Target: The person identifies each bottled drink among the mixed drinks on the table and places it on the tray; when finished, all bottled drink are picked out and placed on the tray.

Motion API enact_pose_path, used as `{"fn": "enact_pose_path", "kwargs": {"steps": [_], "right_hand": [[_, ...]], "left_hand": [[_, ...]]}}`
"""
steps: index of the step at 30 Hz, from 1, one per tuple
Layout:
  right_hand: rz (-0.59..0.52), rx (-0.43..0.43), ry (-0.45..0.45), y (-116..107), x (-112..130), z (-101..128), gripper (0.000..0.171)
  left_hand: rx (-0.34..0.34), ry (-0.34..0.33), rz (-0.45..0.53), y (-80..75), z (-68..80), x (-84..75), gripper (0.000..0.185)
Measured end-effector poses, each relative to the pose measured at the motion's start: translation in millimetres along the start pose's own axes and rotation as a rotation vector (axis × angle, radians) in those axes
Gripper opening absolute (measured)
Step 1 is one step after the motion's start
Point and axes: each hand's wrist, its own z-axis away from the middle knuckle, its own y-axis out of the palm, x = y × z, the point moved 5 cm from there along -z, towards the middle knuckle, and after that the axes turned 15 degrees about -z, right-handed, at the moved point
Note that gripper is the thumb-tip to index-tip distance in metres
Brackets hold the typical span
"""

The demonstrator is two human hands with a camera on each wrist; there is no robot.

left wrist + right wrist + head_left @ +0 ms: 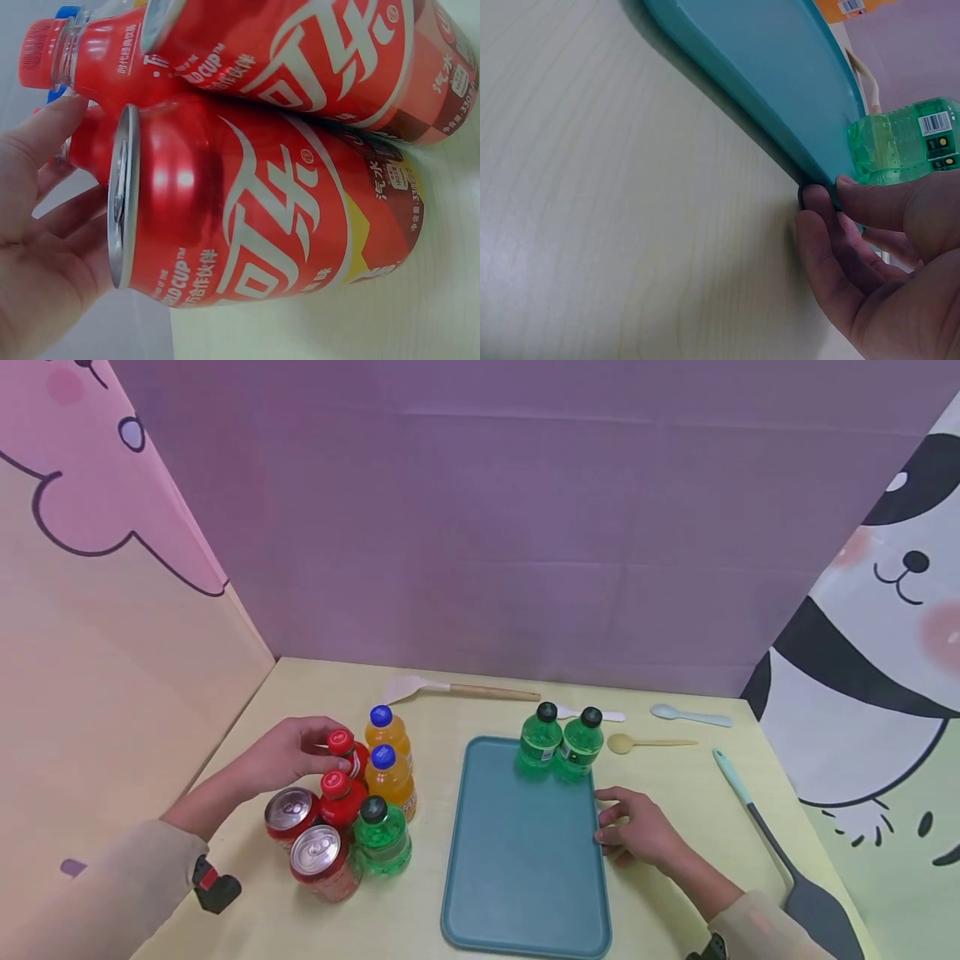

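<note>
My left hand (296,752) curls its thumb and fingers round the neck of the farther red-capped bottle (357,758). A second red bottle (342,806) stands just in front of it. Two red cola cans, one nearer (326,862) and one to its left (291,817), hide part of that hand in the left wrist view. On the right, my right hand (637,831) pinches the edge of a teal tray (525,860) between thumb and fingers. Two green bottles with black caps, left (540,739) and right (580,745), stand upright at the tray's far right corner.
Two orange bottles with blue caps (393,781) and a green bottle (383,839) stand beside the red ones. A wooden-handled spatula (480,692), a yellow spoon (645,742) and a light blue spoon (690,717) lie behind. A long black turner (806,893) lies along the right.
</note>
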Motion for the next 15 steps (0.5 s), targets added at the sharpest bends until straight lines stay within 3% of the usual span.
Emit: {"fn": "enact_pose_path", "kwargs": {"steps": [5,15], "right_hand": [[-0.013,0.009,-0.008,-0.4,0.1,-0.2,0.062],[-0.013,0.007,-0.003,0.1,0.4,0.5,0.061]], "left_hand": [[-0.045,0.019,-0.043,0.3,-1.4,-0.2,0.038],[-0.123,0.01,-0.031,-0.6,3.4,6.2,0.039]]}}
